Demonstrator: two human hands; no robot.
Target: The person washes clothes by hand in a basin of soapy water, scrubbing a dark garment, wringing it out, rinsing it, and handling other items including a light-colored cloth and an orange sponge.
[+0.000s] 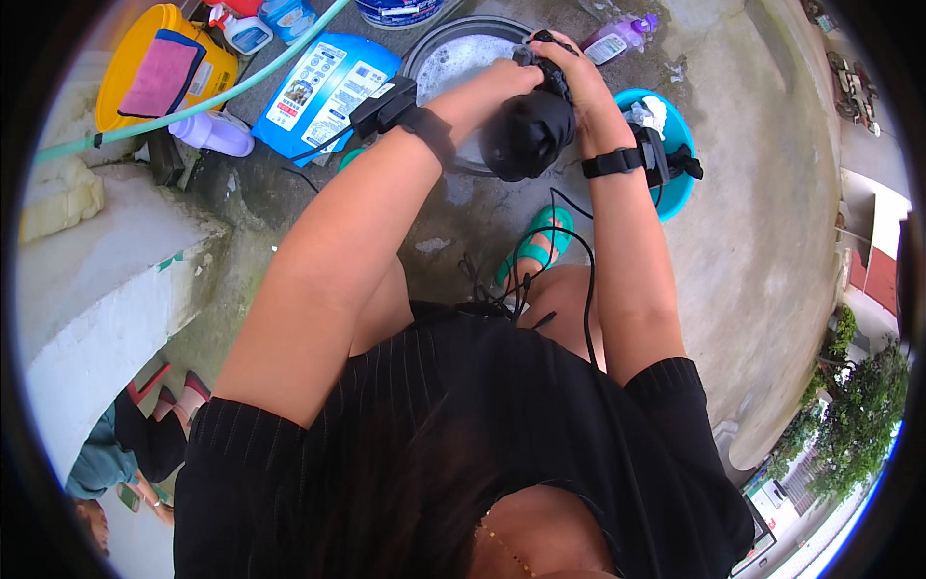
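My left hand (517, 76) grips a wet black cloth (528, 137) from the left. My right hand (579, 76) is closed around the same cloth from the right, its fingers curled over a bunched part. Below both hands the cloth bulges into a rounded, shiny lump. It hangs over the near right part of a dark grey basin (495, 23), hiding some of it. White foam (459, 69) covers the water in the basin. Each wrist wears a black strap with a small device.
Right of the basin stands a turquoise bucket (678, 199) holding white and black cloth. A purple bottle (615, 43) lies behind it. On the left are a blue detergent package (318, 94), a lilac bottle (213, 134), a yellow bucket (217, 61) and a green hose (239, 87). Black cables (589, 253) hang before me. Another person (108, 441) sits lower left.
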